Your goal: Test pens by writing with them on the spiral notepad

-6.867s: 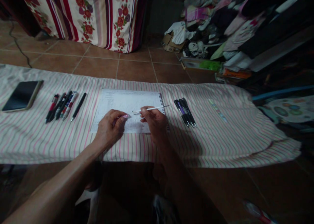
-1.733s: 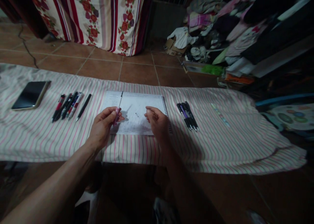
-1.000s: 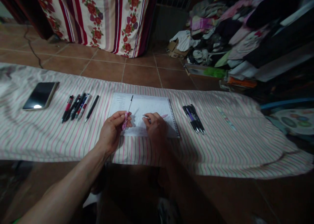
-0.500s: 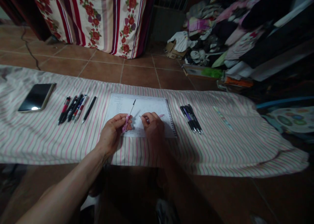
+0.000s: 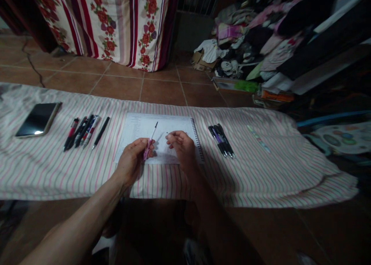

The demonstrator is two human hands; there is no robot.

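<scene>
My left hand (image 5: 133,156) is closed around a pink pen barrel (image 5: 147,150) over the lower part of an open spiral notebook (image 5: 176,122). From the barrel's upper end a thin pale ink refill (image 5: 153,132) sticks out, tilted up to the right, with a dark tip. My right hand (image 5: 183,145) hovers over the notebook's right half, thumb and fingertips drawn together. Whatever they pinch is too small or hidden to make out. A tiny dark speck shows by the fingertips.
Left of the notebook lie several pens (image 5: 84,132), one black pen (image 5: 101,133) and a phone (image 5: 38,120). To the right are several dark and purple pens (image 5: 222,141) and a pale patterned strip (image 5: 259,139). A striped cloth (image 5: 174,180) covers the table.
My right hand has turned and its fingers have shifted; the pink piece that stuck out on its right is now mostly out of sight. My left hand keeps its hold. The view has shifted slightly.
</scene>
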